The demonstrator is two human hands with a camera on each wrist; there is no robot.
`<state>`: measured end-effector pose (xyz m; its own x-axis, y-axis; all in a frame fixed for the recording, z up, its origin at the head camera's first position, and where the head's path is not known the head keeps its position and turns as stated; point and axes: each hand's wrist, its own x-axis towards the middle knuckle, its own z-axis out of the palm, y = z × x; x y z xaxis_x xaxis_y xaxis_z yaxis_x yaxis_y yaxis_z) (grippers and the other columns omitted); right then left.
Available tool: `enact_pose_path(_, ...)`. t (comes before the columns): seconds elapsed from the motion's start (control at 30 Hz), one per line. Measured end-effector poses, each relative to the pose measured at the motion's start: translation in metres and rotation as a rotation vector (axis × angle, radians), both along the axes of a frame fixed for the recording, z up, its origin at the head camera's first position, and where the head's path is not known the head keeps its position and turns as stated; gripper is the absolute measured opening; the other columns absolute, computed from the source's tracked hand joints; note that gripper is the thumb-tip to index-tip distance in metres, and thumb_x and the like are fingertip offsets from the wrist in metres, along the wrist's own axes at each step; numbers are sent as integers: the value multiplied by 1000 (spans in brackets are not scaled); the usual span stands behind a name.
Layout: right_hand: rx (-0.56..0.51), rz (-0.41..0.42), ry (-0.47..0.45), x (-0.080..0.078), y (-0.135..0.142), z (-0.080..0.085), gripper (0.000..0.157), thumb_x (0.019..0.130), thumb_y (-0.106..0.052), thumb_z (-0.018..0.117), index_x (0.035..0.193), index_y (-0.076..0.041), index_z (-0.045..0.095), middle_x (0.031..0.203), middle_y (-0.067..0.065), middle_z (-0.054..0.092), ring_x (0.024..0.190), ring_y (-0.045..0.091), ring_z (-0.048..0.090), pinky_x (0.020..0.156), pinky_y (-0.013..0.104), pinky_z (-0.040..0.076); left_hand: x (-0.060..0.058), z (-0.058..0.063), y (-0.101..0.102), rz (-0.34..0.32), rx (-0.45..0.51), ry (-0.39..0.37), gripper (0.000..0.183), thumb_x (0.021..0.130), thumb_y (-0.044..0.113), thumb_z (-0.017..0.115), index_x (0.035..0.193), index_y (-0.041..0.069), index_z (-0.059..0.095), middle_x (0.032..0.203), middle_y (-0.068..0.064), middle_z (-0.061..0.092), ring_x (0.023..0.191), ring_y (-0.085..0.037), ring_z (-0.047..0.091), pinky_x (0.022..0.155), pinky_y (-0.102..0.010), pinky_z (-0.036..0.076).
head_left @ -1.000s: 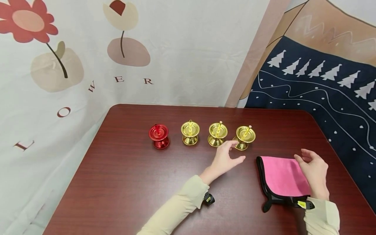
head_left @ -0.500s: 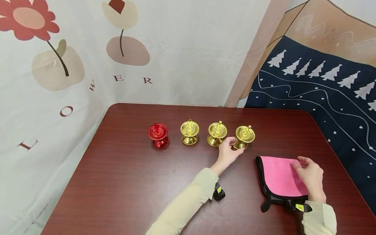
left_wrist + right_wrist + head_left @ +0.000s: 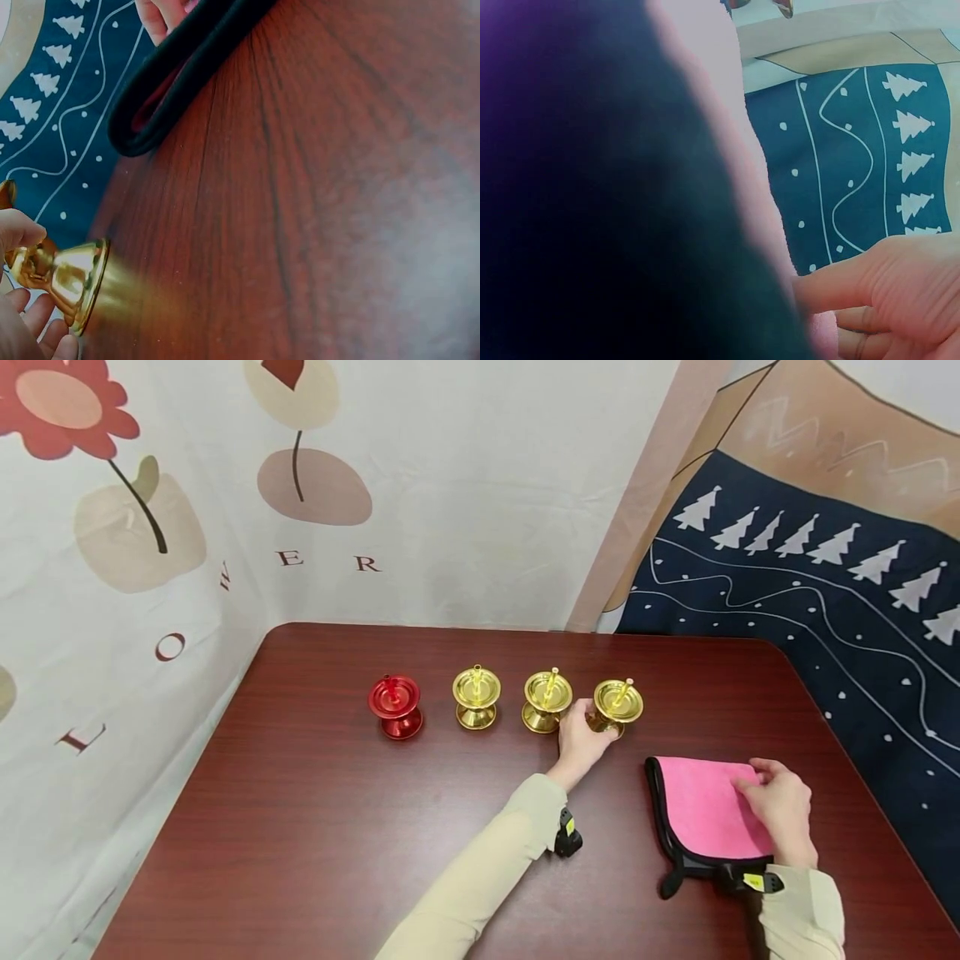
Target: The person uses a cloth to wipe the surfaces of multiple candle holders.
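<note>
Head view: the left hand (image 3: 581, 742) grips the rightmost shiny gold, dish-topped candle holder (image 3: 618, 700), upright at the bench's (image 3: 322, 827) far side; the right hand (image 3: 782, 806) pinches the black-edged, folded pink cloth (image 3: 708, 810), nearer the person. Left wrist: thumb and fingers straddle the holder's stem. Right wrist: thumb on the cloth's edge.

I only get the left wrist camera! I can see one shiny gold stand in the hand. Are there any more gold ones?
Observer: Yes, the head view shows two more gold stands.
Child: Ooh! Any other colours?
Observer: One red stand, at the left end of the row.
Child: What's the other hand doing by that black edge?
Observer: In the right wrist view, the right hand pinches the pink cloth between thumb and fingers.
</note>
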<state>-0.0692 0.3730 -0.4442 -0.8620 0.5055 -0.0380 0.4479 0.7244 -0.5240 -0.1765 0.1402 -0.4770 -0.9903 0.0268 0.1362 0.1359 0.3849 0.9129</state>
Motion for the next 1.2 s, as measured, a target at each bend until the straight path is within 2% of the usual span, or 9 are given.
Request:
enact_pose_path(0.13, -6, -49, -62, -3, -1, 3, 43, 83, -13, 65, 113, 13, 49, 87, 30, 57, 80, 39, 50, 63, 41, 38, -3, 1, 2, 0, -53, -43, 40, 66, 15, 81, 101, 8, 61, 95, -4, 61, 92, -19, 56, 78, -26, 43)
enact_pose_path(0.23, -23, -78, -129, -5, -1, 6, 45, 85, -17, 65, 113, 13, 47, 96, 33, 56, 83, 41, 50, 65, 44, 40, -4, 0, 4, 3, -76, -39, 37, 66, 16, 81, 97, 8, 64, 94, -2, 59, 93, -19, 54, 79, -26, 42)
enact_pose_path(0.37, -25, -81, -173, -5, 0, 8, 44, 85, -20, 65, 110, 13, 50, 101, 35, 54, 85, 42, 48, 67, 46, 39, -5, -3, 4, 7, -94, -18, 29, 66, 16, 81, 90, 8, 67, 90, 0, 57, 92, -18, 54, 79, -27, 42)
enact_pose_path(0.77, -26, -55, -193, -8, 2, 8, 40, 85, -21, 65, 106, 10, 52, 96, 32, 57, 82, 40, 49, 66, 44, 38, -8, -5, 3, 28, -140, 31, 22, 66, 19, 82, 83, 11, 70, 90, 1, 57, 88, -17, 55, 75, -26, 43)
enact_pose_path(1.0, -50, -12, -227, -8, 3, 9, 44, 87, -21, 62, 109, 16, 54, 95, 34, 58, 81, 40, 49, 65, 44, 39, -8, -6, 2, 21, -132, 73, 24, 64, 17, 82, 82, 10, 70, 88, 0, 59, 85, -17, 57, 73, -24, 43)
enact_pose_path(1.1, -51, 5, -227, -7, 5, 8, 49, 89, -27, 61, 110, 17, 54, 95, 34, 58, 81, 40, 50, 65, 43, 40, -6, -7, 1, 8, -127, 86, 27, 63, 17, 82, 86, 10, 69, 90, 0, 61, 87, -17, 58, 74, -24, 44)
enact_pose_path(1.2, -41, 6, -207, -5, 7, 7, 53, 89, -35, 59, 105, 16, 57, 85, 29, 60, 76, 36, 51, 61, 41, 39, -3, -9, 0, 5, -113, 112, 28, 63, 16, 82, 86, 9, 68, 87, -1, 64, 86, -18, 58, 73, -23, 44)
